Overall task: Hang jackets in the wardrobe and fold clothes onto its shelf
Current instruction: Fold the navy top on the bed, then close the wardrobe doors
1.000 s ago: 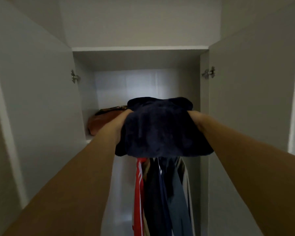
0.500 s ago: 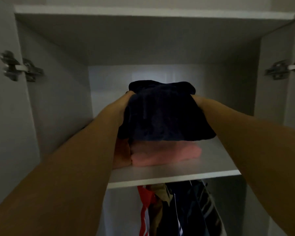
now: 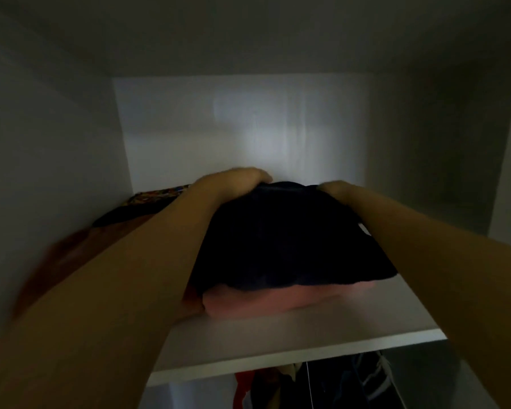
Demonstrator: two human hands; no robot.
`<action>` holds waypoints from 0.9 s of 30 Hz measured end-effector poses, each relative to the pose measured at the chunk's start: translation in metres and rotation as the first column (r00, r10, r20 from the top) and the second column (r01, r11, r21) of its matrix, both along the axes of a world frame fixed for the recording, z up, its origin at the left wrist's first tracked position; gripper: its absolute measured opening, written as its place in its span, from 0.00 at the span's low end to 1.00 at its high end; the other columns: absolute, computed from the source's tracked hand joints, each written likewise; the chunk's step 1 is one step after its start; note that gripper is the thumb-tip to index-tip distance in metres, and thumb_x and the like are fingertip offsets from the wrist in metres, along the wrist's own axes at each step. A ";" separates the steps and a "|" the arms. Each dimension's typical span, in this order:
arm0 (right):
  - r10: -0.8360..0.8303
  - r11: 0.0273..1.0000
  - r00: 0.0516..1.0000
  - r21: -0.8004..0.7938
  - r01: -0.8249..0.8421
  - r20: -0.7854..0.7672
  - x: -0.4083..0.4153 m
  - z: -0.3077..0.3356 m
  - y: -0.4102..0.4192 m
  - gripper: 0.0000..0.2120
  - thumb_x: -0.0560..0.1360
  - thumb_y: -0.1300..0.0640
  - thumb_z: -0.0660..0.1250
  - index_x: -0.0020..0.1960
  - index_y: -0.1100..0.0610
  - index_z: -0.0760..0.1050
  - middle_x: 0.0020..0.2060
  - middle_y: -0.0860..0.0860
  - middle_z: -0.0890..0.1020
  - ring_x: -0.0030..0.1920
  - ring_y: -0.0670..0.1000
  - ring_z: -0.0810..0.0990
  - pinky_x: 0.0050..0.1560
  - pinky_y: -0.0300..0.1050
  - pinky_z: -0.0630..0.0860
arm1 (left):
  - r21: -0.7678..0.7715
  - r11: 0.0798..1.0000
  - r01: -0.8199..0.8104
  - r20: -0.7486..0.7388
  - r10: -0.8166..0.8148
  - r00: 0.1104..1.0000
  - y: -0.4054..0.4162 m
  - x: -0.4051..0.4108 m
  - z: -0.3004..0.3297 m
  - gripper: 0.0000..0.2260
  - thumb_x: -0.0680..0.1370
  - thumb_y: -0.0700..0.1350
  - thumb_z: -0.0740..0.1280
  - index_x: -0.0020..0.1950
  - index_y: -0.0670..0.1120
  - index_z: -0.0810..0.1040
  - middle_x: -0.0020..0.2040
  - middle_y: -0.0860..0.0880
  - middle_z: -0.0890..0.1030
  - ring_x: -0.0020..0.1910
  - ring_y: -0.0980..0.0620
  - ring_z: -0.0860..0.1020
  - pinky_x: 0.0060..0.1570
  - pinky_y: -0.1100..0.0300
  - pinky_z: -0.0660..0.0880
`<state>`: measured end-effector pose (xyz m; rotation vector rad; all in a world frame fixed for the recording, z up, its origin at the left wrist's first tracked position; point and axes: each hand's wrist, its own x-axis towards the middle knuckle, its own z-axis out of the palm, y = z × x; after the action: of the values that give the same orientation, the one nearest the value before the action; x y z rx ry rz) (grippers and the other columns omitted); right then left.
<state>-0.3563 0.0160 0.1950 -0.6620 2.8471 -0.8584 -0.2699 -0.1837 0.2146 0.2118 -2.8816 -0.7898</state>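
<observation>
Folded dark navy garment (image 3: 281,240) resting on a folded pink garment (image 3: 278,301) on the wardrobe shelf (image 3: 307,340). Gripped at its far corners: left hand (image 3: 233,181) curled over the left, right hand (image 3: 337,188) over the right. Hanging clothes (image 3: 322,382) below.

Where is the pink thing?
The folded pink garment lies on the wardrobe shelf, mid-frame, directly under the dark navy garment.
</observation>
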 end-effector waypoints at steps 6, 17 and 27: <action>0.073 0.993 0.997 0.095 -0.076 0.041 -0.015 -0.040 -0.027 0.23 0.84 0.55 0.51 0.77 0.62 0.56 0.76 0.59 0.59 0.75 0.58 0.59 0.72 0.45 0.55 | -0.330 0.944 -0.025 0.149 0.078 0.986 -0.027 -0.046 -0.070 0.24 0.84 0.54 0.55 0.78 0.48 0.58 0.79 0.46 0.57 0.77 0.48 0.57 0.73 0.56 0.51; -0.148 0.978 0.984 -0.166 0.130 -0.099 0.000 -0.034 -0.011 0.25 0.84 0.50 0.49 0.72 0.68 0.64 0.71 0.64 0.67 0.69 0.61 0.68 0.63 0.47 0.66 | -0.262 0.964 -0.054 -0.028 0.048 0.998 -0.021 -0.012 -0.063 0.18 0.84 0.51 0.56 0.73 0.48 0.66 0.74 0.46 0.66 0.73 0.47 0.64 0.71 0.54 0.58; 0.134 0.962 0.863 -0.144 -0.231 -0.487 0.142 -0.015 0.026 0.22 0.82 0.52 0.55 0.70 0.66 0.65 0.67 0.61 0.71 0.64 0.60 0.72 0.63 0.51 0.69 | -0.050 0.886 -0.462 -0.571 0.354 0.741 0.043 0.164 -0.050 0.22 0.84 0.49 0.56 0.74 0.39 0.65 0.74 0.41 0.67 0.71 0.44 0.67 0.69 0.57 0.60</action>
<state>-0.2142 0.0425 0.1799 -1.3168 3.0530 -1.0842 -0.1062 -0.1408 0.1645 0.4897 -2.2176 -0.3971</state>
